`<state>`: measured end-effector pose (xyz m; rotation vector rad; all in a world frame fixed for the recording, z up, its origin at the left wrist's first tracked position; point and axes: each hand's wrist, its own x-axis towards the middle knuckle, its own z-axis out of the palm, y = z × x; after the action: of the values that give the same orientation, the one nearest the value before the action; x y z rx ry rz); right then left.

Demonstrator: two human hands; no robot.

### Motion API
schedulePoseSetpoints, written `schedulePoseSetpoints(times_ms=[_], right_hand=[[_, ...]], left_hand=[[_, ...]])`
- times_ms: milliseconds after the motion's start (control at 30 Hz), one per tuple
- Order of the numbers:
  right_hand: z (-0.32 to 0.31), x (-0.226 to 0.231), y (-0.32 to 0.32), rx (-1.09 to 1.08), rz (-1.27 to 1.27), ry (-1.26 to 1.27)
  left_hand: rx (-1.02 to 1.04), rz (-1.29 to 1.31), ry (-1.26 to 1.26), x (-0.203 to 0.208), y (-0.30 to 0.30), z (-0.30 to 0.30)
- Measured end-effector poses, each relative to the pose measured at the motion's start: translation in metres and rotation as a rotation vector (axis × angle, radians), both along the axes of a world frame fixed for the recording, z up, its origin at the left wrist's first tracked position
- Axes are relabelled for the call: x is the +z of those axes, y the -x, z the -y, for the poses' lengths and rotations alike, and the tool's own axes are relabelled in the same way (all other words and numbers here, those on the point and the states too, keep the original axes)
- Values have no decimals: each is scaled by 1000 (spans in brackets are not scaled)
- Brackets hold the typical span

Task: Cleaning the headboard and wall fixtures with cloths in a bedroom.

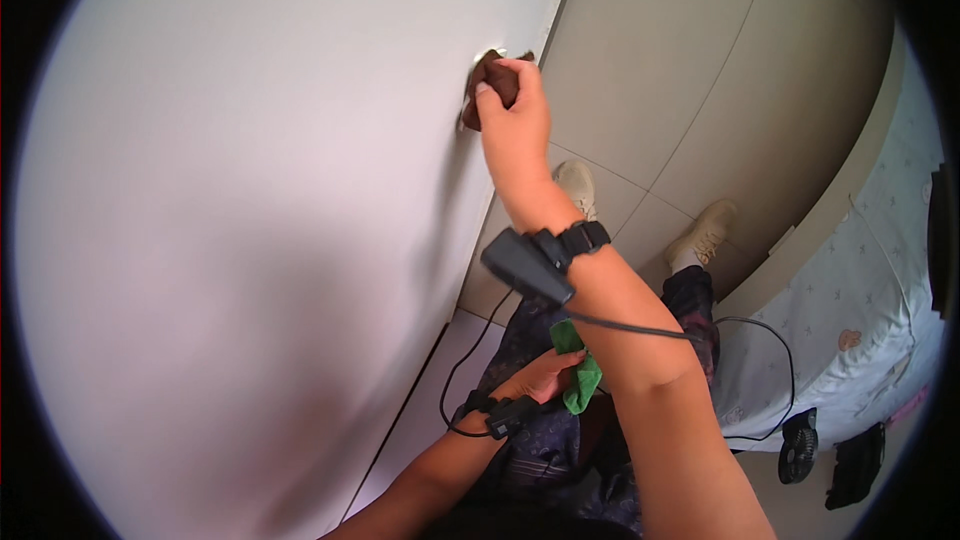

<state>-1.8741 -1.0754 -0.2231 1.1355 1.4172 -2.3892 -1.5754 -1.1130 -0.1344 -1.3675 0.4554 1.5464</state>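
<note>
My right hand [515, 125] reaches up and forward, its thumb and fingers closed on a brown cloth [487, 90]. The cloth is pressed round a shiny metal door handle [489, 54] near the edge of a white door [250, 140]. Most of the handle is hidden under the cloth. Lower down, close to my legs, my left hand [548, 377] is wrapped round a green cloth [582, 385]. My right forearm passes in front and hides part of that cloth.
Black devices with cables are strapped to both wrists, the right one a dark box [527, 267]. My beige shoes [703, 230] stand on a tiled floor [650, 60]. To the right is a bed with a pale patterned sheet [830, 340]; black footwear [798, 447] lies beside it.
</note>
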Motion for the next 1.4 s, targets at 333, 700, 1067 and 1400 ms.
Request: schedulePoseSetpoints(times_ms=[333, 700, 1067, 1400], right_hand=[[-4, -17, 8, 57, 2, -115], [8, -40, -22, 206, 134, 113], [-11, 6, -10, 154, -282, -425], [-87, -3, -84, 175, -44, 192]], left_hand=[[-25, -27, -6, 2, 8, -3], [-17, -42, -44, 2, 12, -7], [-18, -72, -30, -2, 9, -7], [227, -256, 566, -12, 81, -9]])
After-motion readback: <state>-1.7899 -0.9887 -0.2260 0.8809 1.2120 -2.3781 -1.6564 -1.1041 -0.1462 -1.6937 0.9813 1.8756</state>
